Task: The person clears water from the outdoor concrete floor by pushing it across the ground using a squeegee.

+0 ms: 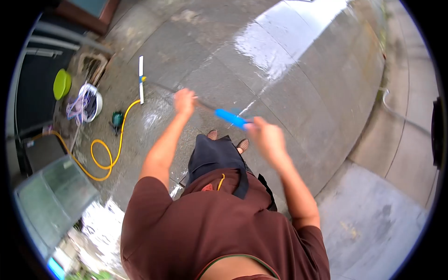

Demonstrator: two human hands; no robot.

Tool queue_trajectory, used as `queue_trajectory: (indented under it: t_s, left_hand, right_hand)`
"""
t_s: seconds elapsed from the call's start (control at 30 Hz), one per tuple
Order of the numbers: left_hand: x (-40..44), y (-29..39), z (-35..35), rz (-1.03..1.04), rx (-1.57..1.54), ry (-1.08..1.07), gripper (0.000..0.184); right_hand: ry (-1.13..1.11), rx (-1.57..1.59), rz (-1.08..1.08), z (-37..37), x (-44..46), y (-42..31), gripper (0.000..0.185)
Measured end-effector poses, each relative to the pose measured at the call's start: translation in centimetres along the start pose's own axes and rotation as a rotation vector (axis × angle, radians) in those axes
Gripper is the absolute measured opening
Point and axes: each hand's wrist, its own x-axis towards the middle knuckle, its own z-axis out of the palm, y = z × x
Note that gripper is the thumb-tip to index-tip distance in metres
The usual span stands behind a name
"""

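A long-handled floor tool with a blue grip (231, 118) slants across in front of my body. My left hand (185, 102) is closed round its thin shaft, left of the blue grip. At the right end of the grip, my right hand (267, 135) is closed on the handle, slightly blurred. The shaft runs to a white bar-shaped head (141, 91) with a yellow joint, lying on the wet paved floor (186, 56). A yellow hose (122, 128) comes close to the lower end of the white head.
At the left are a green basin (62, 84), a white bucket (97, 106) with purple and white strands, a dark green object (117, 117) and a glass panel (58, 191). A grey hose (405, 119) crosses paving at the right. My feet are below the handle.
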Motion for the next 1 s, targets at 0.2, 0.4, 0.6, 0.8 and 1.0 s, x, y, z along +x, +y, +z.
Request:
queue_trajectory:
  t_s: [0.2, 0.4, 0.6, 0.8, 1.0]
  left_hand:
    - [1.7, 2.7, 0.1, 0.183, -0.077, -0.064, 0.006]
    - [0.4, 24.9, 2.8, 0.638, -0.362, -0.304, 0.007]
    - [-8.9, 41.1, 3.4, 0.915, -0.682, -0.433, 0.008]
    - [-12.2, 48.3, 2.3, 1.129, -0.739, -0.676, 0.013]
    - [-8.1, 45.5, 1.5, 1.075, -0.499, -0.589, 0.019]
  right_hand:
    - [0.245, 0.080, -0.057, 1.2, -1.3, 3.3, 0.019]
    - [0.425, 0.205, 0.543, -8.4, -14.6, 10.6, 0.022]
    - [0.655, 0.107, 0.850, -11.1, -28.9, 8.9, 0.017]
    - [0.767, 0.017, 0.885, -11.1, -33.1, 6.7, 0.015]
    - [0.764, 0.289, 0.765, -12.2, -31.9, 13.4, 0.015]
